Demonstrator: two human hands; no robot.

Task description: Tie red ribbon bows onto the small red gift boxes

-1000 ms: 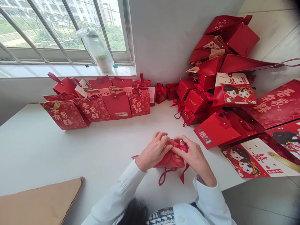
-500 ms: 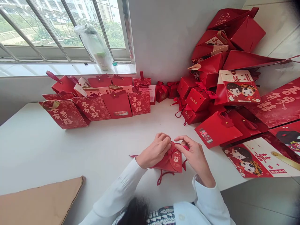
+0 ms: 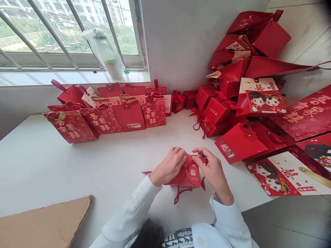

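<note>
A small red gift box (image 3: 193, 176) with pale printed characters sits on the white table (image 3: 116, 172), close to my body. A red ribbon (image 3: 203, 160) is gathered at its top, and one ribbon tail sticks out to the left. From the box's near side hangs a red cord loop (image 3: 177, 196). My left hand (image 3: 170, 166) is closed over the upper left of the box, pinching the ribbon; its fingertips are partly hidden. On the other side my right hand (image 3: 209, 167) pinches the ribbon between thumb and index finger.
Several red gift bags (image 3: 100, 119) stand in rows by the window wall. Small red boxes (image 3: 217, 109) are piled beyond my right hand. Flat printed bags (image 3: 287, 175) cover the right side of the table. A cardboard sheet (image 3: 46, 220) lies at the near left.
Both hands have shifted very slightly left, still at the ribbon on top of the box. The box and everything around it look the same.
</note>
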